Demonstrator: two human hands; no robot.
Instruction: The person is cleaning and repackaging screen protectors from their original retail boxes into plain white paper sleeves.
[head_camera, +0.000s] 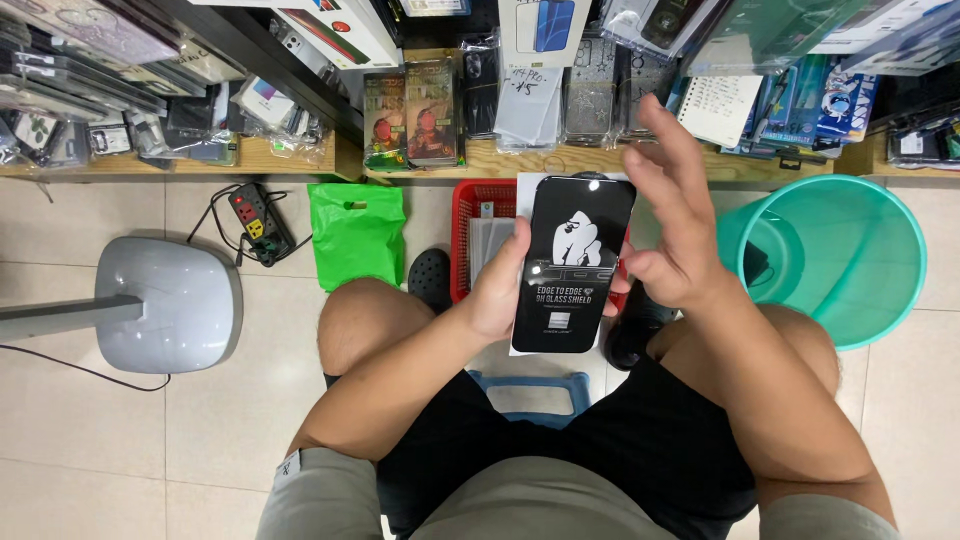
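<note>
My left hand (497, 285) holds a black screen-protector sheet (572, 262) with white print, gripping its left edge with thumb and fingers. A white backing card shows behind the sheet's edges. My right hand (670, 215) hovers at the sheet's right side, fingers spread and raised, thumb near the right edge. I cannot tell whether the thumb touches the sheet. Both hands are above my knees, over a red basket (468, 235).
A teal plastic bin (850, 255) stands at right, a green plastic bag (357, 232) and black power strip (255, 222) at left, a grey fan base (165, 305) further left. Wooden shelves (500, 160) with packaged phone accessories run along the top. A blue stool (530, 395) shows between my legs.
</note>
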